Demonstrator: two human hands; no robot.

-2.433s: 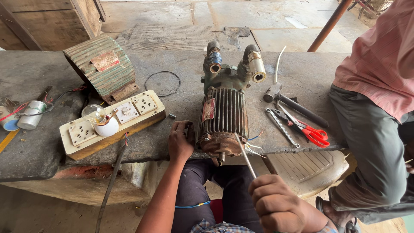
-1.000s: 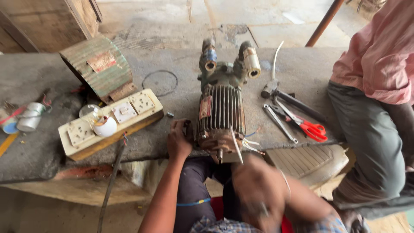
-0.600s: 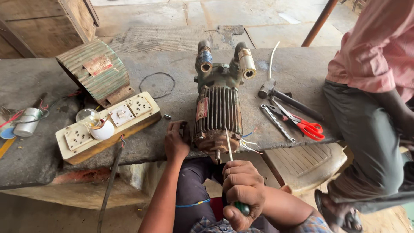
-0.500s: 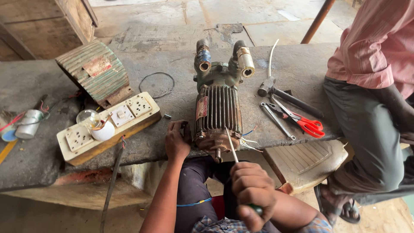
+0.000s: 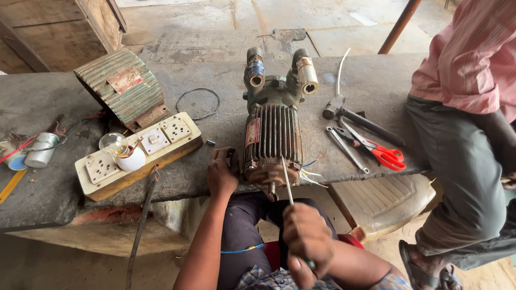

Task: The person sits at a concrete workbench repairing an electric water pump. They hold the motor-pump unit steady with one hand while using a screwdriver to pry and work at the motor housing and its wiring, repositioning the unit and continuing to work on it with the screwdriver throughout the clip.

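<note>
A green finned pump motor [image 5: 272, 134] lies on the grey stone bench [image 5: 376, 86], its shaft end hanging over the near edge. My left hand [image 5: 222, 173] grips the motor's left side at that end. My right hand [image 5: 306, 243] is closed around the handle of a screwdriver [image 5: 288, 185], whose thin shaft points up to the motor's end face. Loose wires [image 5: 310, 173] stick out on the motor's right.
A wooden switchboard [image 5: 138, 154] with sockets and a bulb lies left of the motor, a green ribbed cover [image 5: 123, 88] behind it. Pliers, a spanner and red-handled scissors [image 5: 382, 154] lie to the right. Another person [image 5: 473, 123] sits on the bench's right end.
My right hand, earlier low and blurred, has brought the screwdriver up so its tip meets the motor's end. My left hand has stayed on the motor.
</note>
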